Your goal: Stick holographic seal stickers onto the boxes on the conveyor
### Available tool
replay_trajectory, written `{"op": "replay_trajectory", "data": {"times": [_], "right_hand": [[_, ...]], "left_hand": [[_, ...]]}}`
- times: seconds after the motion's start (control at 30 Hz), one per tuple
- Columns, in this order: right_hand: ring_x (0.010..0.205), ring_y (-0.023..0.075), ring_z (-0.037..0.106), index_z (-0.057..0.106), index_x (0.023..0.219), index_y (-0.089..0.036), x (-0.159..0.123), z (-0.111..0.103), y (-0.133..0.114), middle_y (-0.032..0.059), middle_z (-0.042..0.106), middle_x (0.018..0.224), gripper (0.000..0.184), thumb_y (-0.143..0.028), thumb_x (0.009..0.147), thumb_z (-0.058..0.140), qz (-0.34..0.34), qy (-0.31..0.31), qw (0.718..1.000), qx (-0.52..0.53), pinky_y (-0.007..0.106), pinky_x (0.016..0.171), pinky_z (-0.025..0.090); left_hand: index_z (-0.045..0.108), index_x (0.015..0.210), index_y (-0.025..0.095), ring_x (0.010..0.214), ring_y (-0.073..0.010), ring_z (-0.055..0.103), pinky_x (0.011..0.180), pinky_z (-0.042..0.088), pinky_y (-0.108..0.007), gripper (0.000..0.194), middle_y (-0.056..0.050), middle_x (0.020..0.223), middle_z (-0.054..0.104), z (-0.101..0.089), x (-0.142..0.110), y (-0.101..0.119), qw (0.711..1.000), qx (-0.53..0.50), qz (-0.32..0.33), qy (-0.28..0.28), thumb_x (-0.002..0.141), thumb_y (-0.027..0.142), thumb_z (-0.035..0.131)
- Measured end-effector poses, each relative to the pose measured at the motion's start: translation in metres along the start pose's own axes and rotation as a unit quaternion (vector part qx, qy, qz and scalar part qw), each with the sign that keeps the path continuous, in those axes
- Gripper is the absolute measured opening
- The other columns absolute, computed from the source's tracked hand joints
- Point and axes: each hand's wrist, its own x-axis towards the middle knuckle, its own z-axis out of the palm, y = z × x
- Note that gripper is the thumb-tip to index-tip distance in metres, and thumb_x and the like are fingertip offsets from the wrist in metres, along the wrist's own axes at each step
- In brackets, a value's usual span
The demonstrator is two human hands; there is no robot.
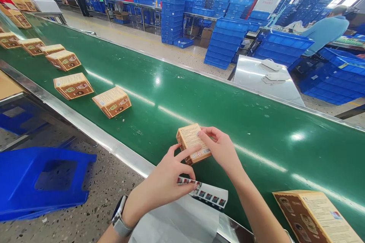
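Observation:
A small brown and cream carton box (194, 140) lies on the green conveyor belt in front of me, its printed text panel facing up. My left hand (179, 172) pinches a strip of small stickers (211, 196) between thumb and fingers. Its outstretched index finger rests across the near part of the box. My right hand (218, 146) grips the far right side of the same box, fingertips on the text panel. Whether a sticker lies under those fingertips is too small to tell.
More cartons (112, 101) stand in a row up the belt (159, 83). Another carton (322, 216), bearing a small sticker, sits at lower right. A blue plastic bin (42, 182) is at left below the metal rail. Across the belt are a metal table (262, 79), stacked blue crates (173, 11) and people.

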Motion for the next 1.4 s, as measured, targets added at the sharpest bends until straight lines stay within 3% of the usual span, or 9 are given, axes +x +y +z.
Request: {"op": "replay_trajectory", "data": {"times": [0.33,0.47,0.53,0.6,0.7,1.03,1.23,1.3,1.4], "right_hand": [[0.07,0.023,0.07,0.047,0.121,-0.019,-0.003,-0.016,0.005,0.0091,0.074,0.095,0.05,-0.05,0.085,0.064,-0.01,0.122,0.988,-0.099,0.036,0.065,0.052],[0.079,0.0234,0.071,0.057,0.113,-0.02,-0.016,-0.037,-0.008,0.0102,0.073,0.105,0.033,-0.046,0.092,0.056,-0.069,0.13,0.978,-0.148,0.035,0.066,0.052],[0.09,0.0233,0.07,0.063,0.106,-0.024,-0.036,-0.045,-0.022,0.0074,0.073,0.105,0.023,-0.043,0.096,0.054,-0.138,0.08,0.969,-0.188,0.033,0.07,0.054],[0.092,0.0208,0.07,0.065,0.104,-0.027,-0.058,-0.049,-0.034,0.0031,0.073,0.103,0.015,-0.037,0.096,0.057,-0.197,-0.044,0.953,-0.227,0.031,0.073,0.055],[0.089,0.0193,0.07,0.066,0.109,-0.029,-0.079,-0.05,-0.04,0.0004,0.075,0.099,0.015,-0.025,0.096,0.059,-0.267,-0.18,0.91,-0.263,0.031,0.078,0.056],[0.084,0.02,0.067,0.065,0.101,-0.024,-0.08,-0.046,-0.02,0.0033,0.074,0.095,0.018,-0.01,0.096,0.054,-0.387,-0.108,0.847,-0.349,0.045,0.094,0.048],[0.096,0.024,0.07,0.069,0.091,-0.027,-0.08,-0.044,-0.021,0.0058,0.074,0.107,0.019,-0.01,0.09,0.06,-0.42,-0.066,0.862,-0.275,0.042,0.089,0.054],[0.101,0.0252,0.07,0.068,0.088,-0.028,-0.078,-0.049,-0.02,0.0054,0.073,0.11,0.012,-0.018,0.09,0.064,-0.371,-0.07,0.896,-0.232,0.04,0.088,0.056],[0.106,0.026,0.069,0.069,0.09,-0.03,-0.076,-0.056,-0.014,0.0051,0.072,0.114,0.006,-0.03,0.093,0.063,-0.26,-0.037,0.951,-0.162,0.038,0.085,0.058]], "left_hand": [[0.072,0.076,0.023,0.147,-0.0377,0.028,0.112,0.04,-0.054,0.008,0.006,0.159,0.041,0.015,0.005,0.011,1.0,-0.01,0.02,-0.01,0.083,0.019,0.074],[0.073,0.079,0.023,0.124,-0.0277,0.056,0.098,0.051,-0.039,0.008,-0.004,0.148,0.054,0.007,-0.004,0.018,0.996,-0.075,-0.013,0.048,0.087,0.022,0.071],[0.073,0.081,0.023,0.093,-0.0198,0.065,0.078,0.053,-0.03,0.009,-0.006,0.118,0.07,-0.001,-0.009,0.024,0.991,-0.102,-0.056,0.068,0.088,0.024,0.068],[0.073,0.081,0.022,0.073,-0.0147,0.06,0.065,0.047,-0.025,0.009,-0.001,0.086,0.072,-0.007,-0.011,0.031,0.986,-0.127,-0.093,0.053,0.088,0.026,0.068],[0.073,0.084,0.022,0.068,-0.0128,0.054,0.06,0.041,-0.022,0.01,0.003,0.073,0.067,-0.008,-0.01,0.038,0.973,-0.19,-0.132,0.022,0.086,0.031,0.071],[0.065,0.077,0.018,0.063,-0.0122,0.045,0.056,0.032,-0.023,0.026,0.003,0.067,0.059,0.001,-0.014,0.034,0.964,-0.18,-0.196,0.013,0.091,0.039,0.061],[0.068,0.079,0.021,0.071,-0.0165,0.056,0.063,0.043,-0.027,0.027,0.0,0.076,0.066,-0.009,-0.02,0.029,0.972,-0.141,-0.185,0.028,0.093,0.042,0.059],[0.071,0.078,0.023,0.097,-0.0229,0.062,0.086,0.049,-0.035,0.022,-0.004,0.102,0.071,-0.02,-0.023,0.017,0.982,-0.07,-0.144,0.098,0.091,0.038,0.062],[0.072,0.076,0.024,0.145,-0.033,0.032,0.12,0.025,-0.054,0.023,-0.002,0.154,0.046,-0.046,-0.028,-0.017,0.963,0.056,-0.106,0.24,0.091,0.037,0.062]]}}
